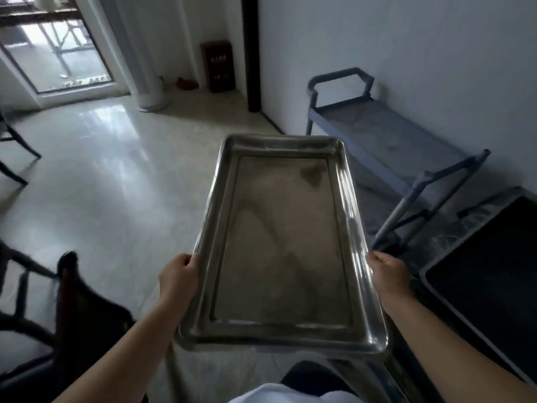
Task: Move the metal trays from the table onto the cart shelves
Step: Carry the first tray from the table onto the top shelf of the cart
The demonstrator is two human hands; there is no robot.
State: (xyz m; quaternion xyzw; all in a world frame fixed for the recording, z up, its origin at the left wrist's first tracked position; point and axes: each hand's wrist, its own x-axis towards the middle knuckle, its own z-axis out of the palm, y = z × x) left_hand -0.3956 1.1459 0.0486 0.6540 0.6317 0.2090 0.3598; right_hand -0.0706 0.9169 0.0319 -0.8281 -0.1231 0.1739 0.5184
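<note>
A large rectangular metal tray [283,242] is held level in front of me, above the floor, its long side pointing away. My left hand [178,276] grips its left rim near the middle. My right hand [386,270] grips the right rim opposite. The tray holds nothing. The grey-blue cart [386,132] stands against the white wall, ahead and to the right of the tray, with its top shelf bare and a handle at the far end. A lower shelf shows beneath it.
A dark-topped table [491,274] with a metal edge sits at the right. Dark chairs [32,286] stand at the left, one draped with something black. The pale glossy floor [116,184] stretches ahead to a glass door, a white column and a small dark red cabinet [218,66].
</note>
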